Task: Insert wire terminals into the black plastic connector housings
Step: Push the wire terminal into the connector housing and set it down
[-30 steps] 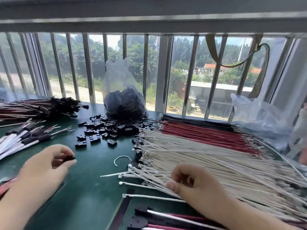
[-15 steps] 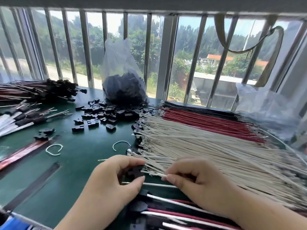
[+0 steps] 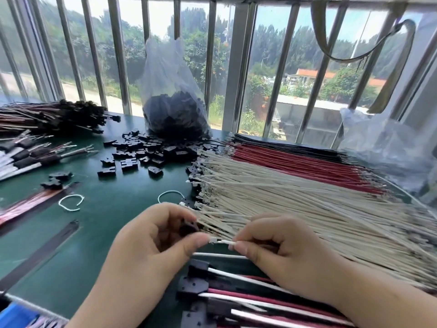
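Note:
My left hand (image 3: 153, 235) grips a black connector housing (image 3: 189, 227) between thumb and fingers. My right hand (image 3: 281, 252) pinches a white wire (image 3: 223, 242) whose metal terminal points at the housing, just short of my left thumb. A wide spread of white wires (image 3: 295, 197) lies right behind both hands, with red wires (image 3: 295, 162) and black wires (image 3: 283, 143) farther back. Loose black housings (image 3: 146, 152) are scattered at the middle of the green table (image 3: 113, 209).
A clear bag of black housings (image 3: 175, 114) stands by the window bars. Finished wire assemblies (image 3: 248, 297) lie at the near edge, more bundles (image 3: 47, 119) at far left. Two small wire loops (image 3: 71, 203) lie on the table. A crumpled plastic bag (image 3: 387, 147) sits at right.
My left hand came in from the left with a housing and now meets my right hand. The right hand has drawn one white wire out of the pile toward the housing.

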Available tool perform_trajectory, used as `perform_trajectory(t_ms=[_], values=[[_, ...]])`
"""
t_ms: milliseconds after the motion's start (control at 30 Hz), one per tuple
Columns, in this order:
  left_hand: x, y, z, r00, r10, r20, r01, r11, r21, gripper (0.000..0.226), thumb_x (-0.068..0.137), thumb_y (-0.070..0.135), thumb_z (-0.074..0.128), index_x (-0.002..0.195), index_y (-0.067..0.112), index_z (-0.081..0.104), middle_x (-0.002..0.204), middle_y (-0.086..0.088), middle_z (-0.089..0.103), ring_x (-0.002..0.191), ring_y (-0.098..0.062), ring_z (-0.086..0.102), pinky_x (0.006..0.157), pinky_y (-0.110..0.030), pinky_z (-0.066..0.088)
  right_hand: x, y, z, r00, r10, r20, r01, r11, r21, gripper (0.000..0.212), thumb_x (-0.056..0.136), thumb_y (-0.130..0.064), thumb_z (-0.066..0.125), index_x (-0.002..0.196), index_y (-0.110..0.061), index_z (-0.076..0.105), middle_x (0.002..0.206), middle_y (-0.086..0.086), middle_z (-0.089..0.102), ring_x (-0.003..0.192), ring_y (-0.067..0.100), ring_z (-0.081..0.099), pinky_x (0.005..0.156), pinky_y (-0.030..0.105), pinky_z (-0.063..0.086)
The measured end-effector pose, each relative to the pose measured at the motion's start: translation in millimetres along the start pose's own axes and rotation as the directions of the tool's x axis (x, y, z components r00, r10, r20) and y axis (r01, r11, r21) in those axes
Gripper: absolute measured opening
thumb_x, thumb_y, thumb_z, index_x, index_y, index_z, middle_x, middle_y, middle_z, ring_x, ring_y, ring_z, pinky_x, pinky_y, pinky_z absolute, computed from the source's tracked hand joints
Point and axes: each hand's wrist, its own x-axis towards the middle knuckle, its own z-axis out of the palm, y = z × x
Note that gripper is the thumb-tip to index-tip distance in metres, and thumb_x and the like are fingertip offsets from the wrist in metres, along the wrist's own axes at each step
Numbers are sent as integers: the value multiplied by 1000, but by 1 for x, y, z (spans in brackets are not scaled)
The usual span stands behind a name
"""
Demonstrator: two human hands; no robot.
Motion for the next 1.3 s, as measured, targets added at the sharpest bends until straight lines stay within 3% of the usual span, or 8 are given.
perform_trajectory(t_ms=[133,233,467,567,767,1067,1200,1300], values=[[1,2,0,995,91,-30,-82,974,213,19,68,42,63,85,47,71,74,14,69,71,0,63,64,-3,42,-2,-2,-2,999,4,-52,-1,999,55,17,82,-40,61,98,-41,67,72,-18,64,65,4,59,59,19,47],[-1,2,3,985,163,63,-174,950,260,36,82,32,50,115,46,59,77,23,59,79,6,56,74,0,36,-5,-4,-4,994,0,-114,2,1000,18,19,81,-40,59,98,-47,59,69,-20,58,58,2,52,55,9,39],[-3,9,0,993,4,119,8,995,-100,8,78,32,73,79,32,66,66,5,59,52,-5,53,52,-10,43,-7,-10,-2,969,-199,-146,190,979,-72,11,80,-15,70,79,-26,67,78,-17,62,67,0,58,60,6,39],[-2,11,-4,988,-60,144,95,964,-248,11,61,25,76,71,22,74,60,-3,66,51,-8,60,52,-11,47,-8,-12,1,948,-271,-165,256,961,-109,8,83,-17,68,79,-24,69,77,-16,60,59,6,57,51,21,45],[-3,7,-9,969,-99,225,146,968,-203,37,57,16,76,88,35,76,92,-3,74,78,-11,69,70,-19,56,-8,-14,2,927,-265,-266,245,964,-104,10,82,-22,65,72,-21,67,71,-14,57,55,8,54,48,23,44],[-6,12,-5,957,-139,253,180,973,-146,53,81,-7,63,97,42,70,76,-7,74,74,-12,71,65,-16,54,-8,-11,2,941,-242,-238,205,964,-169,7,80,-24,64,73,-26,65,70,-16,53,54,12,54,46,32,45],[-6,13,-3,935,-185,301,244,954,-173,38,65,20,85,92,42,72,88,-6,74,82,-14,71,64,-19,56,-8,-9,2,948,-229,-222,193,966,-174,7,82,-28,62,75,-28,64,71,-15,54,56,12,55,47,34,46],[-4,11,-3,961,-149,232,179,977,-113,35,57,38,73,92,41,71,70,-5,71,65,-7,67,62,-12,50,-9,-9,2,952,-224,-209,192,968,-161,5,81,-27,63,77,-29,63,71,-17,53,55,12,55,47,34,46]])
